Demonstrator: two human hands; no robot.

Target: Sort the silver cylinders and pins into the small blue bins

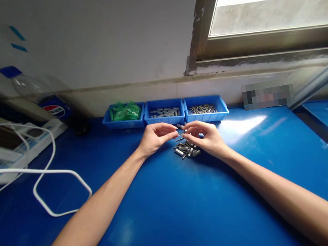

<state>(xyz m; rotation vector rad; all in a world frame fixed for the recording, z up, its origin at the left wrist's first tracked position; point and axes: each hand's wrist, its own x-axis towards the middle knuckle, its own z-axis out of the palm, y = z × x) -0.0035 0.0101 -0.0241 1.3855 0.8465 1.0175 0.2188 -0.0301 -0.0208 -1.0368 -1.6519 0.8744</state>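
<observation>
My left hand (pixel 157 137) and my right hand (pixel 204 136) face each other over the table, fingertips nearly meeting. Thumb and fingers of the left are drawn together; whatever they pinch is too small to make out. My right hand also has its thumb and fingertips closed, by a small dark metal bit that I cannot name. Just below the fingers lies a loose pile of small grey metal cylinders and thin pins (pixel 187 151). Behind the hands, one blue bin (pixel 165 120) holds similar grey cylinders and another blue bin (pixel 207 116) holds thin metal pins.
A third blue bin (pixel 125 124) contains a green plastic bag (pixel 126 111). At the left stand a cola bottle (pixel 54 107) and a white power strip (pixel 24 152) with looping white cables (pixel 57 170). A wall and window frame (pixel 251 45) border the back of the blue table (pixel 167 215).
</observation>
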